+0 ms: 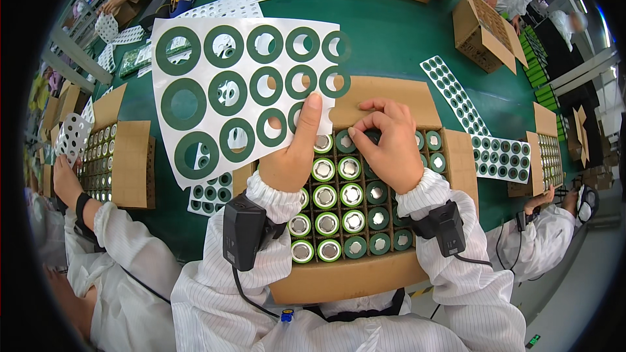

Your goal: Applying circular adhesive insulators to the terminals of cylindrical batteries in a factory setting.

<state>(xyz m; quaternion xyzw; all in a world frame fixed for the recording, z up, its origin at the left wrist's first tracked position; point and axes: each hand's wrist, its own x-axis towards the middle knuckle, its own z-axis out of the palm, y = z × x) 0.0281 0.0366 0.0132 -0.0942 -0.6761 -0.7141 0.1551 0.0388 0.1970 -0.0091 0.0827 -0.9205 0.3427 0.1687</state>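
Open brown cardboard box (355, 280): upright cylindrical green-rimmed cells (325, 197). Left hand (292, 158) clamped on white green-ringed sheet (248, 68); right hand (394, 151) over cells, grip unclear.

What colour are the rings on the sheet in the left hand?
Dark green rings on a white sheet, best seen in the head view.

White pinstriped sleeves (466, 283) carry black, cabled wrist boxes (241, 234).
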